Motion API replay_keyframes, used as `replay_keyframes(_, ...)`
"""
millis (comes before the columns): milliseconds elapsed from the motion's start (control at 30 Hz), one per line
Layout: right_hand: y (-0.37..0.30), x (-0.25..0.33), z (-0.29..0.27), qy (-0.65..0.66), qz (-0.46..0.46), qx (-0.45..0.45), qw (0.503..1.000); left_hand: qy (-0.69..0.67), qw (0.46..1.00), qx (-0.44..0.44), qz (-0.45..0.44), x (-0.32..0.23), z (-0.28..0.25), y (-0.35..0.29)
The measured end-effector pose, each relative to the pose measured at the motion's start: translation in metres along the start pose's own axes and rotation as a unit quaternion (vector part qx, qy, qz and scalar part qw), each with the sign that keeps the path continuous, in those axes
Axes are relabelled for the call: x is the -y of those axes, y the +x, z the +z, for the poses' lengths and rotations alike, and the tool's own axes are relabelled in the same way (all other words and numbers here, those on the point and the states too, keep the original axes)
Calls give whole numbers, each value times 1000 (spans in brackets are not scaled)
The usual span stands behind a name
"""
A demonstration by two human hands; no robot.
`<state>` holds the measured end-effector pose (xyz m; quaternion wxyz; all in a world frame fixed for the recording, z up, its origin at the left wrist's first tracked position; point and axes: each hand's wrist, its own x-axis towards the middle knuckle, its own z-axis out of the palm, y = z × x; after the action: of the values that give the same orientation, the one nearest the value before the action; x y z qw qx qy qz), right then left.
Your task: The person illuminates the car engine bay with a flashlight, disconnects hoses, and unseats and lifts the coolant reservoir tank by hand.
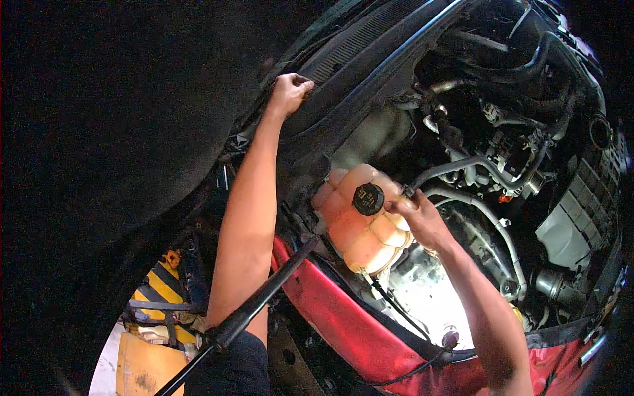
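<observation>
My left hand [290, 96] is at the edge of the black cowl panel [356, 63] below the windscreen, its fingers curled together. What they hold, if anything, is too small to make out. An orange-stained coolant reservoir [360, 231] with a black screw cap [368, 199] sits in the engine bay. At its right side my right hand [426, 224] is closed around the end of a grey hose [456, 168], with the thumb reaching toward the cap. The fingers partly hide where hose and reservoir meet.
A black strut [264, 300] slants past my left forearm. The red fender [350, 317] borders the bay on the near side. Metal pipes [485, 208] and a ribbed plastic cover [578, 218] lie to the right. A yellow-and-black striped object [158, 290] stands at lower left.
</observation>
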<state>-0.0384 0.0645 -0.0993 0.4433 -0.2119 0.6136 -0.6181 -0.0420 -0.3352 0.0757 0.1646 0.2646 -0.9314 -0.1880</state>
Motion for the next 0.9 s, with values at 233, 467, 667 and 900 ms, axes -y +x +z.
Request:
replay_keyframes(233,-1,-2,-1,30,-6,15,999,-367,930,-22,-5,4,1,-34)
replay_keyframes(467,-1,-1,-1,-13,11,-14,1000,-418,907,-49,13,-27,-8,-71)
replay_keyframes(667,1,-3,-2,9,-4,7,1000,-334,898,-285,-41,-41,-36,-217)
replay_keyframes(900,4,-7,-3,-7,-3,10,1000,-52,930,-316,-180,-117,-4,-476)
